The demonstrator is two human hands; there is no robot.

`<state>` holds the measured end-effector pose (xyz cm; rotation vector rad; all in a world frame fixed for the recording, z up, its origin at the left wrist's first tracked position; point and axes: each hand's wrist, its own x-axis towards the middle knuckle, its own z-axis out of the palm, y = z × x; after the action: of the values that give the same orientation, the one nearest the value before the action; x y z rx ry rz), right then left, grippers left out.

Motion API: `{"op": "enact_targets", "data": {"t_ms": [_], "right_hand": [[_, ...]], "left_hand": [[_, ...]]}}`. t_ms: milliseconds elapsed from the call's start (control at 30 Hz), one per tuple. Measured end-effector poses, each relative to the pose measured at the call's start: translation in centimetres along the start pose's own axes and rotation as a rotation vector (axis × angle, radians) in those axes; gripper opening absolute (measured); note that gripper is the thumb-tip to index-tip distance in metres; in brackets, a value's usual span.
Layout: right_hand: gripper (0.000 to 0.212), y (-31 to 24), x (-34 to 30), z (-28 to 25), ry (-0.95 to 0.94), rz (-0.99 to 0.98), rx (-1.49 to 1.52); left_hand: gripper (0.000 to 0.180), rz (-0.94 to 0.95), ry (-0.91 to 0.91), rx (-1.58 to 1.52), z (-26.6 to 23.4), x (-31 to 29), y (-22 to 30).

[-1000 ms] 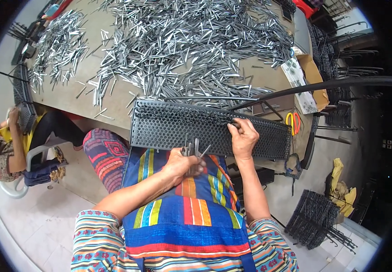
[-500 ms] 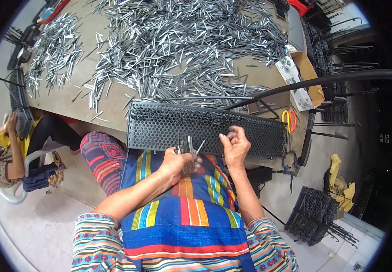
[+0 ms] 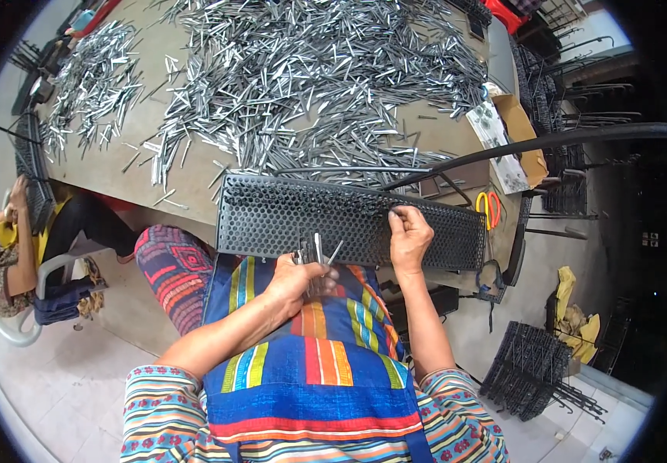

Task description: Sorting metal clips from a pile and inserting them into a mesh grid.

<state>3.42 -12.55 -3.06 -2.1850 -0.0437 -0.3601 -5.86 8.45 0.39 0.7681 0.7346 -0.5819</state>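
My left hand (image 3: 291, 281) is closed round a small bundle of thin metal strips (image 3: 316, 248), whose ends poke up from the fingers. It is at the near edge of a long black rack (image 3: 264, 231) perforated with rows of round holes. Small dark pieces (image 3: 310, 197) fill the rack's far rows, while the nearer holes look bare. My right hand (image 3: 411, 245) is over the rack's right half with thumb and forefinger pinched at the edge of the filled rows. Whatever lies in that pinch is too small to make out.
Loose metal strips (image 3: 310, 85) cover much of the table (image 3: 194, 181). A black bar (image 3: 550, 137) crosses over the rack's far side. Orange-handled scissors (image 3: 489, 210) and an open cardboard box (image 3: 520, 139) are at the right. Another person (image 3: 21, 247) sits at far left.
My right hand has shifted slightly right and up, its thumb and forefinger now pinched at the rack's holes. My left hand keeps the strips in nearly the same place.
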Motion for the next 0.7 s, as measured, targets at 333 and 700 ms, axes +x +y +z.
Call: {"op": "enact_targets", "data": {"t_ms": [333, 700], "right_hand": [[0.015, -0.7, -0.9, 0.2, 0.008, -0.107, -0.103], [0.011, -2.9, 1.8, 0.5, -0.139, -0.224, -0.328]], "left_hand": [[0.014, -0.016, 0.017, 0.040, 0.3, 0.1, -0.1], [0.011, -0.025, 0.022, -0.004, -0.1, 0.2, -0.1]]}}
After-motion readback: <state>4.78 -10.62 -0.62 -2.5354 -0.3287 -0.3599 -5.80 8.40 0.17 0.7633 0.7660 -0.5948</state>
